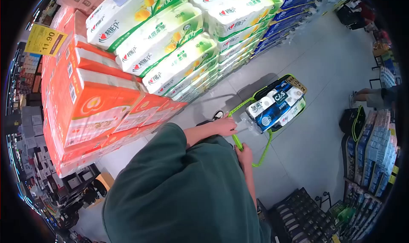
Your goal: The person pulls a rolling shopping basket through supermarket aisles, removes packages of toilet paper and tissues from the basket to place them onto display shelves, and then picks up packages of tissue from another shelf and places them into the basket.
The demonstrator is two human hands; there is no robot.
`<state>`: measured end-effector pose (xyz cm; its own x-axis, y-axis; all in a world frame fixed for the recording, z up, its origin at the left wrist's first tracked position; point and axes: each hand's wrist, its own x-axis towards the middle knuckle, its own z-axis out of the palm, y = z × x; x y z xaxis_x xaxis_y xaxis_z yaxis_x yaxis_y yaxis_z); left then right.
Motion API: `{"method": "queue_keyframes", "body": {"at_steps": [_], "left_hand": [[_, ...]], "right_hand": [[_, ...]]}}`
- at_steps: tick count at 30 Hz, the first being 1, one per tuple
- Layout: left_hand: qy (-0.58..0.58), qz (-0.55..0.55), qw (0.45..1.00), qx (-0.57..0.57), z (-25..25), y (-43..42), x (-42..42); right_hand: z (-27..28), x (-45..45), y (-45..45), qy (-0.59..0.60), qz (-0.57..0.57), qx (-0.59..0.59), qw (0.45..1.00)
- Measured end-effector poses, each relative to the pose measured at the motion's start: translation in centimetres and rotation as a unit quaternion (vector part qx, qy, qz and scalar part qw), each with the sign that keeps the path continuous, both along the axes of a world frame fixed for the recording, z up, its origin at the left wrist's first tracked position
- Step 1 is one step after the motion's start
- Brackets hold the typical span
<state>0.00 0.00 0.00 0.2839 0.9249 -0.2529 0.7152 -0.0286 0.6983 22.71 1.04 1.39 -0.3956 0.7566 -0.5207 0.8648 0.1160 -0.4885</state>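
Observation:
A black and green shopping basket stands on the floor ahead of me, with a blue and white C&S toilet paper pack lying on top in it. Its bright green handle reaches back to my body. My right hand is wrapped round this handle, close to my waist. My left hand lies over the handle a little farther forward, its fingers closed on it. Beneath the blue pack shows a green and white pack, partly hidden.
To my left rise stacked orange tissue packs and white-green toilet paper packs. Blue packs stand farther ahead. A yellow price tag hangs at the left. Another person and shelves of goods are on the right.

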Motion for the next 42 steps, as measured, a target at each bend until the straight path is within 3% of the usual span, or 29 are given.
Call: {"method": "queue_keyframes", "body": {"at_steps": [6,11,14,16,17,19,20,21,23,24,25,27,30,33,35,37,39,40,42], "left_hand": [[0.034,0.007,0.998,0.054,-0.7,7.0,-2.1],[0.024,0.076,0.988,0.129,-0.4,10.4,-2.2],[0.045,0.092,0.988,0.116,-0.6,12.5,-2.6],[0.009,0.303,0.943,0.137,0.7,13.6,-2.4],[0.01,0.3,0.944,0.136,-0.6,14.1,-2.2],[-0.199,0.505,0.839,-0.039,-3.4,15.4,-2.1],[-0.297,0.507,0.797,-0.142,-4.1,16.0,-2.0],[-0.294,0.51,0.796,-0.144,-4.0,16.7,-1.1],[-0.508,0.519,0.653,-0.213,-2.9,18.5,1.5],[-0.502,0.546,0.642,-0.195,-1.4,19.9,2.6],[-0.497,0.555,0.637,-0.197,-1.2,20.7,3.1],[-0.445,0.591,0.645,-0.19,-1.3,22.1,3.5],[-0.401,0.637,0.632,-0.184,-0.7,24.0,3.3],[-0.368,0.666,0.631,-0.152,-2.8,23.4,3.5],[-0.338,0.692,0.618,-0.161,-2.8,23.8,4.2],[-0.305,0.711,0.612,-0.164,-3.2,23.4,4.7],[-0.277,0.721,0.61,-0.177,-4.2,22.9,4.8],[-0.259,0.726,0.612,-0.177,-4.4,23.0,4.8],[-0.241,0.731,0.613,-0.177,-4.9,23.0,4.6]], "right_hand": [[-0.1,-2.4,6.3,-0.012,-0.01,0.01,1.0],[-0.3,-3.2,10.6,0.046,-0.019,0.039,0.998],[0.7,-4.6,13.7,0.07,-0.017,0.012,0.997],[0.6,-5.3,15.4,0.082,0.003,-0.005,0.997],[0.4,-5.4,16.2,0.083,-0.001,-0.006,0.997],[0.2,-5.9,18.0,0.139,0.008,-0.006,0.99],[0.3,-6.0,18.9,0.154,0.001,-0.034,0.987],[-0.4,-5.8,19.6,0.167,0.004,-0.054,0.984],[-0.4,-5.0,21.5,0.242,-0.004,-0.107,0.965],[1.6,-4.3,23.7,0.222,0.012,-0.199,0.954],[0.7,-2.8,25.4,0.222,0.017,-0.209,0.952],[-3.3,0.0,28.8,0.348,-0.059,-0.269,0.896],[-11.9,7.9,37.7,0.337,-0.21,-0.306,0.865],[-22.6,15.6,45.8,0.204,-0.444,-0.165,0.857],[-26.1,18.3,50.3,0.17,-0.583,-0.166,0.777],[-28.6,19.2,53.4,0.093,-0.56,-0.166,0.807],[-33.2,18.5,55.7,-0.04,-0.449,0.049,0.891],[-33.0,17.8,56.6,-0.044,-0.447,0.043,0.892],[-30.3,15.3,59.5,0.069,-0.423,0.021,0.903]]}}
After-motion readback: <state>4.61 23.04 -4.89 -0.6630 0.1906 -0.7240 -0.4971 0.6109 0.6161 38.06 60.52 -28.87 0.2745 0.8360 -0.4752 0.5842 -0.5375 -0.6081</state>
